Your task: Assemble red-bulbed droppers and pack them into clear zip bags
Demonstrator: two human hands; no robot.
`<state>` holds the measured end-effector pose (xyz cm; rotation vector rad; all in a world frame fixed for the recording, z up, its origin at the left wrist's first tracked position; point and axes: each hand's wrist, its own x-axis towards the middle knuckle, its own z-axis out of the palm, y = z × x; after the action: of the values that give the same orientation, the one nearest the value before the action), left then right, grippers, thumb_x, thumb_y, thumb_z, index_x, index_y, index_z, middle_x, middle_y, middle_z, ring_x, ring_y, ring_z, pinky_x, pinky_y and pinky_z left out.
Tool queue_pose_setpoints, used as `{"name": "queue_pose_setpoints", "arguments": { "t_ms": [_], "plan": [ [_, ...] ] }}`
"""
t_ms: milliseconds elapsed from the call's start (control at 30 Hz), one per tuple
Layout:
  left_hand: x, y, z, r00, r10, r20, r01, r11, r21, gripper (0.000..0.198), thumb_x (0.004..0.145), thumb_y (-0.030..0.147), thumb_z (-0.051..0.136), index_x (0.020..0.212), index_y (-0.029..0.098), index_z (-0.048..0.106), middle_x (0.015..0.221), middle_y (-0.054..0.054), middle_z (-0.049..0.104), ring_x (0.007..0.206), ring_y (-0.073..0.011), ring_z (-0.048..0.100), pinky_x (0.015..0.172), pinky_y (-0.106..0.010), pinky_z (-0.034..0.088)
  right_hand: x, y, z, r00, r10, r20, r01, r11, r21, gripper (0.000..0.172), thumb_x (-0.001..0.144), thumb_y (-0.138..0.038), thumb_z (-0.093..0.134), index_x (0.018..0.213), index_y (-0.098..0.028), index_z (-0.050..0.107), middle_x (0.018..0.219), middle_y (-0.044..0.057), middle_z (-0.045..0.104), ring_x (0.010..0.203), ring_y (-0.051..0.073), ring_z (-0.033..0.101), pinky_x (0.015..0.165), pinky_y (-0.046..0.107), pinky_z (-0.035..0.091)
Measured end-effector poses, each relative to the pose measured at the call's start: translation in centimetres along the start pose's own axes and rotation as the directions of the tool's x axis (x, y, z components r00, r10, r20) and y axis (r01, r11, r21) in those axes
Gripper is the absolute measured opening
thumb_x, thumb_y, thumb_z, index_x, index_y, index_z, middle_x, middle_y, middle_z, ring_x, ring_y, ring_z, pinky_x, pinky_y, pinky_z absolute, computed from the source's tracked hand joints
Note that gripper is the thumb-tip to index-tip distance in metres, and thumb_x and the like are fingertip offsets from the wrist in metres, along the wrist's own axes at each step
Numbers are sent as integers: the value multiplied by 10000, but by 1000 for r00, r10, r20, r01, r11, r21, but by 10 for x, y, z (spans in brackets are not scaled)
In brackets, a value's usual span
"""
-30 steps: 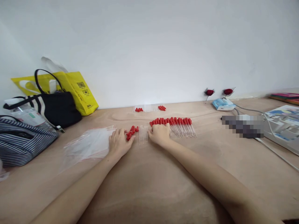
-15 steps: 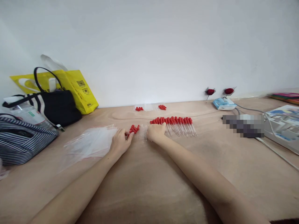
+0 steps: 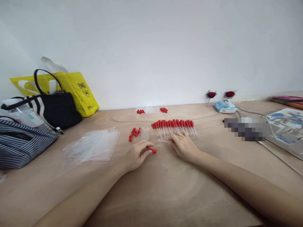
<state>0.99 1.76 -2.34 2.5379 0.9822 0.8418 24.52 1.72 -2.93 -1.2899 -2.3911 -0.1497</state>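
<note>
Between the thumb and fingers of my left hand is a red rubber bulb, its rounded end pointing right. My right hand pinches a thin clear dropper tube, which sticks out to the left over the table. Just beyond it runs a row of droppers, clear tubes topped with red bulbs. Several loose tubes lie side by side past my left hand, next to a small pile of red bulbs.
Clear plastic bags lie flat at the left. Near the wall is a bag with red bulbs. Handbags and a yellow bag stand far left; a tissue pack, cables and a power strip sit right.
My left hand has come from the bulb pile toward me and right, bringing a red bulb. My right hand has moved right and nearer from the loose tubes, holding one tube.
</note>
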Motion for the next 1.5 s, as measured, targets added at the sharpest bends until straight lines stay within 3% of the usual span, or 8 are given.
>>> {"name": "queue_pose_setpoints", "arguments": {
  "t_ms": [133,300,500,633,733,1067,1233,1500],
  "plan": [
    [0,11,1,982,82,170,-90,995,42,293,850,190,425,1100,231,570,922,-62,576,872,-173,530,795,-335,436,-22,17,5,987,-150,-52,151,988,22,271,872,-207,371,1066,-155,551,847,94,607,792,197,487,689,314,311],
    [1,11,2,972,111,208,-155,965,210,321,839,203,461,1127,305,559,1070,-64,511,1003,-207,462,872,-396,388,-24,12,3,979,-199,-33,201,975,97,260,877,-232,382,990,-204,615,788,62,592,762,175,487,674,309,320],
    [1,14,7,986,101,133,-123,977,177,209,864,166,371,882,183,578,848,-61,561,799,-172,503,738,-315,439,-24,13,5,992,-103,-68,113,980,161,224,876,-229,381,910,-192,599,832,66,594,801,183,502,699,317,348],
    [-1,14,8,996,-82,-26,80,994,-74,50,827,202,438,865,182,464,821,-43,579,729,-144,548,685,-288,463,-25,13,6,994,-52,-92,67,983,174,165,864,-194,391,884,-181,554,818,60,594,790,175,516,695,307,356],
    [-2,13,7,991,-135,-16,128,968,-218,24,794,178,453,803,185,432,891,-59,602,774,-145,586,696,-289,476,-25,12,5,996,-37,-83,52,981,189,132,854,-194,408,864,-183,540,808,52,600,786,172,520,707,309,353],
    [-4,12,12,998,20,-53,-12,989,149,260,761,244,555,1003,161,597,982,-92,597,896,-207,533,803,-369,441,-25,8,5,994,-82,-68,97,962,256,174,856,-235,422,869,-176,585,811,63,612,780,179,509,713,326,363],
    [-4,8,22,996,63,-68,-50,981,185,186,819,232,495,848,173,669,930,-86,617,858,-193,527,764,-347,429,-26,3,6,987,-127,-101,149,954,259,255,862,-220,409,1040,-170,584,858,78,620,804,189,499,721,337,371],
    [-2,16,19,995,3,-101,20,972,233,139,840,252,490,833,217,624,802,18,682,768,-147,574,756,-345,295,-27,-13,5,983,-101,-155,136,961,240,241,854,-205,427,998,-187,619,792,62,627,762,171,517,719,334,336]
  ]
}}
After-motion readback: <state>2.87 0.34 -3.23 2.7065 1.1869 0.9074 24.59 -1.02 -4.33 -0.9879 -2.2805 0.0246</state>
